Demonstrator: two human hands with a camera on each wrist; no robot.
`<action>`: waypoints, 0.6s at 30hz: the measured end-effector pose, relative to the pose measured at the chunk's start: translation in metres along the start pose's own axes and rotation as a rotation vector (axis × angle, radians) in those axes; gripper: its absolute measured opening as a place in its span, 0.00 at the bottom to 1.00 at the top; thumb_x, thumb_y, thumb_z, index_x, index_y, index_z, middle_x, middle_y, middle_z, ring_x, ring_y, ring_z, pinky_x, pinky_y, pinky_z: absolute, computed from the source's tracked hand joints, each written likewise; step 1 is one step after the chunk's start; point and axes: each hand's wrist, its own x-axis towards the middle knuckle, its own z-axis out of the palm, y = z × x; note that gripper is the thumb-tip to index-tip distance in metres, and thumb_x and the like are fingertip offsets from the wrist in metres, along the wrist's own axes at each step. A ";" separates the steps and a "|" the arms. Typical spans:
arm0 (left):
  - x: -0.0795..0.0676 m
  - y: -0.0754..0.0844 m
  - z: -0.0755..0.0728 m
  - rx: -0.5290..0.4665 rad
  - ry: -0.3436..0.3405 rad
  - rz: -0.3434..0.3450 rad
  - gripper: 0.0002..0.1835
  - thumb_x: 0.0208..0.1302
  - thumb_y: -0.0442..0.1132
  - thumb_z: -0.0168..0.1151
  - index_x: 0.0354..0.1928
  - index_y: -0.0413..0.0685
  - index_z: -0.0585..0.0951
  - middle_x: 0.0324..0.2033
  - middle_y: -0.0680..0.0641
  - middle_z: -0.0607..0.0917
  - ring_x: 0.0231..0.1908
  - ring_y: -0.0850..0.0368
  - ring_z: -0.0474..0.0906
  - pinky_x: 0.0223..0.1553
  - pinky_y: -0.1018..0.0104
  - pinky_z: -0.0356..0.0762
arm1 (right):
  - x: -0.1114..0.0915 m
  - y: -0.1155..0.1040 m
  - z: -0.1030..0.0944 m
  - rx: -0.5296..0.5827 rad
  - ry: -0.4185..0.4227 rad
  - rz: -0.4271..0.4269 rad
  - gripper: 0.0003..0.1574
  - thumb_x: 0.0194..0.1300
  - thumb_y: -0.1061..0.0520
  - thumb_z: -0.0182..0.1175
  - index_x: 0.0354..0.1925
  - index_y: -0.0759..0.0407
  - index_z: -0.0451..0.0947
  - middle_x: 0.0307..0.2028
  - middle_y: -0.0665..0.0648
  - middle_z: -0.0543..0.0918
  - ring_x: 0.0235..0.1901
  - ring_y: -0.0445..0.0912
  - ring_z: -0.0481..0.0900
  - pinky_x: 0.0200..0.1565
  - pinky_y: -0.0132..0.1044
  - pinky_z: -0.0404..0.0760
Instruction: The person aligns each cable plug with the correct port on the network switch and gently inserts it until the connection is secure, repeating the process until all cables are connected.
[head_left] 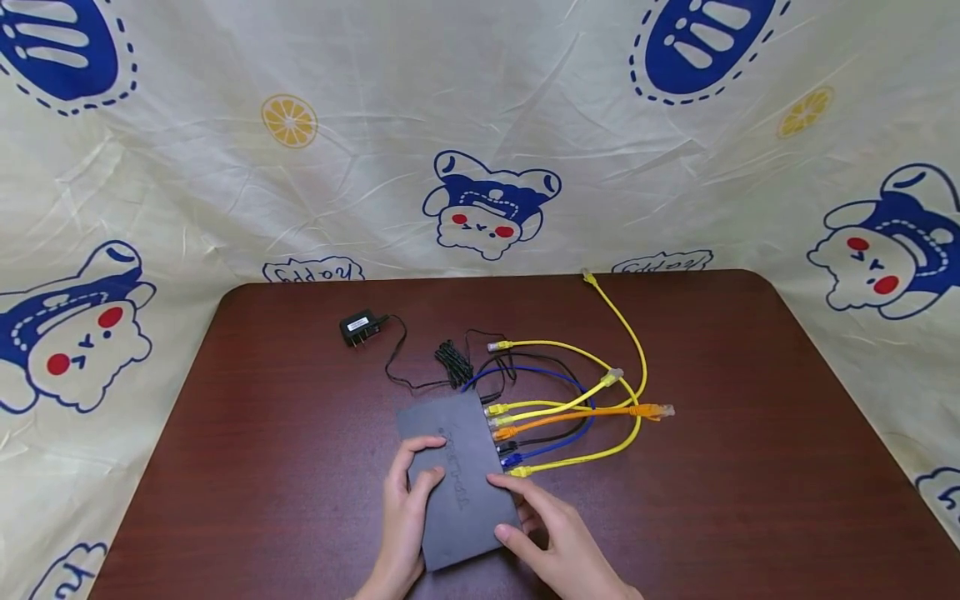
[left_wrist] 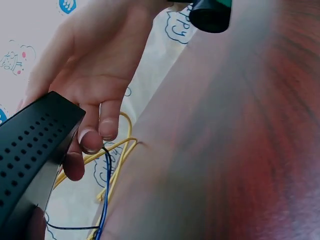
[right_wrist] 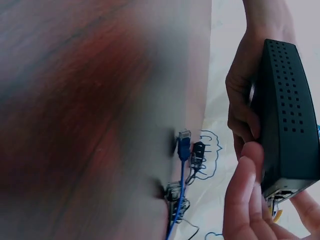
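Between my two hands is a dark grey network switch (head_left: 468, 508), with raised lettering on its top face. My left hand (head_left: 405, 500) grips it by the left side, with two fingertips on the top face. At the lower right my right hand (head_left: 551, 533) holds the edge, thumb and index finger on top and other fingers curled beneath. Vent holes show along the switch's side (left_wrist: 30, 150) in the left wrist view. Several cables run from its right-hand ports: yellow cables (head_left: 577, 461), an orange cable (head_left: 577, 417), a blue cable (head_left: 555, 451) and black ones.
A black power adapter (head_left: 360, 327) lies at the back left of the brown table (head_left: 285, 467), its bundled cord (head_left: 453, 364) behind the switch. One yellow plug (head_left: 588, 277) reaches the far table edge. A patterned white cloth (head_left: 360, 200) hangs behind.
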 end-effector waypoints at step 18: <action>-0.001 -0.010 -0.001 0.044 -0.101 -0.033 0.18 0.59 0.29 0.56 0.52 0.44 0.77 0.53 0.43 0.74 0.49 0.50 0.72 0.49 0.62 0.70 | -0.004 0.027 -0.009 0.211 -0.049 -0.092 0.25 0.67 0.62 0.57 0.62 0.58 0.70 0.42 0.55 0.75 0.30 0.38 0.69 0.28 0.34 0.74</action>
